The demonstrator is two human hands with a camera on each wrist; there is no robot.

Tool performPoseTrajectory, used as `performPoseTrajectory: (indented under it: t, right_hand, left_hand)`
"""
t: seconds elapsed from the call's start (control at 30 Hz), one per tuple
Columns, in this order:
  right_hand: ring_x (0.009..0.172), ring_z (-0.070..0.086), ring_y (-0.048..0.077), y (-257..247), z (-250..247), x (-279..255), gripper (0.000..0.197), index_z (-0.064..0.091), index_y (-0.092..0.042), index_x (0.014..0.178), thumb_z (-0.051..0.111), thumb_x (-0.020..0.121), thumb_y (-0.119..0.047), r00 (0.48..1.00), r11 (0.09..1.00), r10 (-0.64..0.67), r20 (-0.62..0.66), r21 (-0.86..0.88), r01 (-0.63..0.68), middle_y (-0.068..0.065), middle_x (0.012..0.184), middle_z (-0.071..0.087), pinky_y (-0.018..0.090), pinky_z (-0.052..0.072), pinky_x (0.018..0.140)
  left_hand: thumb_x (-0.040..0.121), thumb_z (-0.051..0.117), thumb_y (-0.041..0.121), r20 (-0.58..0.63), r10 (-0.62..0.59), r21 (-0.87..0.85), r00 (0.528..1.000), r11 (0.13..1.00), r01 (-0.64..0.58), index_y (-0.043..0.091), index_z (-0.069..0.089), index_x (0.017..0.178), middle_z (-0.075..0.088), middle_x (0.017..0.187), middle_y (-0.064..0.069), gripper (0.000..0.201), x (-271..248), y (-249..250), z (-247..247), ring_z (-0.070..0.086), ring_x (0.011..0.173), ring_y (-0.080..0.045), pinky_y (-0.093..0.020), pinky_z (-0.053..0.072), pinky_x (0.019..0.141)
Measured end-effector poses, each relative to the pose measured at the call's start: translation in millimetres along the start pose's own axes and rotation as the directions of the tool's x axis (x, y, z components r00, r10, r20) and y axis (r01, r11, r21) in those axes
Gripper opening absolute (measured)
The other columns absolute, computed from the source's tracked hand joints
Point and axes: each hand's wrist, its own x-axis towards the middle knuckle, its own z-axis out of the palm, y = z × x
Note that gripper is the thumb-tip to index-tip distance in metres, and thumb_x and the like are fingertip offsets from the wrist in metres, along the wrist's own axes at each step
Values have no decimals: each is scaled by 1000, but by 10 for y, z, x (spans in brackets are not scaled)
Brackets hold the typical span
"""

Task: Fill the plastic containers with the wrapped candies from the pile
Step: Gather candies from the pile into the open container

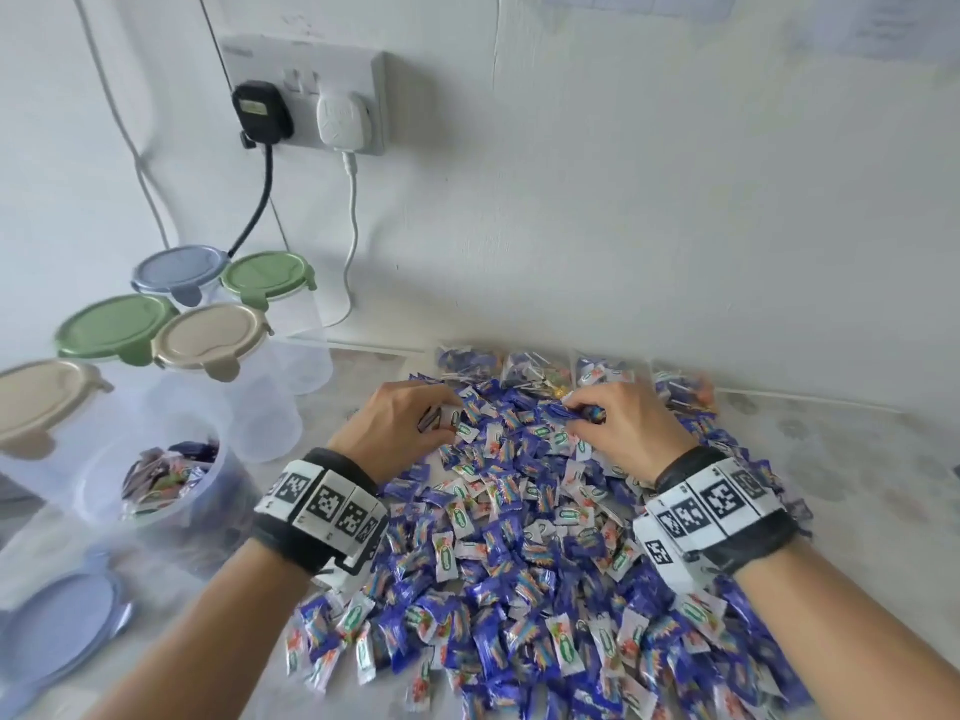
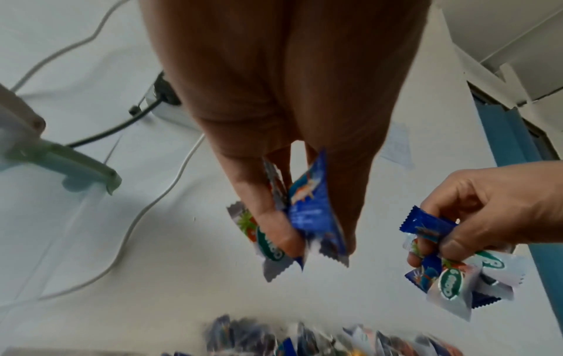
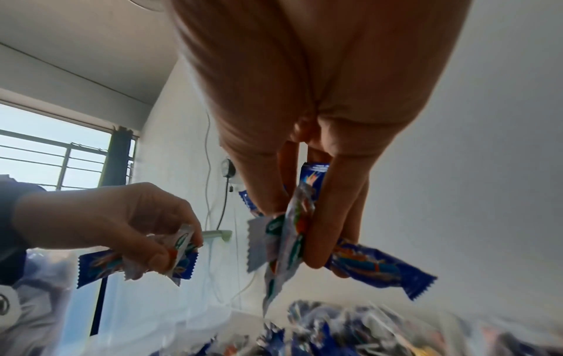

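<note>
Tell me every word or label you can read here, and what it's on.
Wrapped candies: white letters in a green oval, too cut off and blurred to read.
Wristbands: black-and-white square codes, no words.
Wall papers: print too blurred to read.
Nothing else carries legible text.

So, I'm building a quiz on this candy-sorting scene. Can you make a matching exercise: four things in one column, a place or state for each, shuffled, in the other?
Things:
1. left hand
2. open container
3. loose blue lid
4. white plug

Places or states:
A. in the wall socket
B. partly filled with candies
C. gripping candies
D. flat on the table, near left

Pairs: 1-C, 2-B, 3-D, 4-A
</note>
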Motion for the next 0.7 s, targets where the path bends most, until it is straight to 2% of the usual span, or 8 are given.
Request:
performPoseTrajectory:
  t: [0.03,0.1,0.17,0.23,0.3,0.5,0.6,0.7]
  right_hand:
    - [79,66,16,-78,-15,37,20,74,-14,107,68,89,-20,1000,1000,-29,-3,-8,29,1,102,73,11,44,71]
    - [72,64,14,-239,-37,113,16,75,-17,104,68,89,-21,997,997,-74,-11,-22,74,-1,95,73,6,40,61]
    - [74,65,13,-393,-38,198,15,75,-17,102,68,89,-19,993,993,-119,-12,9,119,-1,92,74,9,42,63]
    - [77,66,13,-534,-20,281,16,76,-17,102,68,89,-18,986,986,-165,-14,37,165,0,93,74,18,48,71]
    - [77,67,15,-679,7,361,16,75,-17,103,69,88,-17,980,978,-200,-21,55,201,1,93,74,25,51,75]
    - [73,69,15,-1157,105,553,15,75,-15,101,69,87,-15,943,938,-332,-5,106,331,5,92,75,33,56,74]
    - [74,68,17,-1391,168,642,15,75,-14,101,69,87,-12,922,916,-388,9,115,384,4,87,74,28,53,72]
    - [73,65,17,-1608,230,714,15,75,-13,99,68,87,-10,904,899,-428,25,116,422,4,85,73,23,47,68]
  left_hand:
    - [83,78,24,-22,5,6,1000,1000,-5,20,71,110,62,95,6,29,-21,1,-65,57,78,-8,-7,43,67]
    - [82,78,26,-79,17,23,997,1000,-15,21,71,109,65,93,4,29,-76,-15,-197,60,77,-10,-10,43,68]
    - [80,80,26,-140,24,27,990,999,-21,22,72,106,67,92,2,28,-152,-29,-344,61,78,-13,-22,50,70]
    - [79,81,25,-183,14,21,983,1000,-10,21,72,105,69,94,2,28,-234,-37,-504,63,81,-15,-28,52,73]
    - [79,81,24,-215,4,20,977,1000,0,19,73,105,70,95,0,28,-324,-46,-666,64,84,-16,-30,52,77]
    - [78,82,25,-292,-25,48,956,998,41,22,73,104,70,91,2,28,-612,-200,-1015,63,82,-14,-28,52,75]
    - [76,84,23,-339,-38,76,940,995,68,20,74,103,69,88,1,28,-755,-296,-1147,62,78,-15,-22,49,72]
    - [76,83,25,-405,-68,73,912,992,106,20,74,103,71,89,1,29,-910,-397,-1267,64,79,-18,-28,52,71]
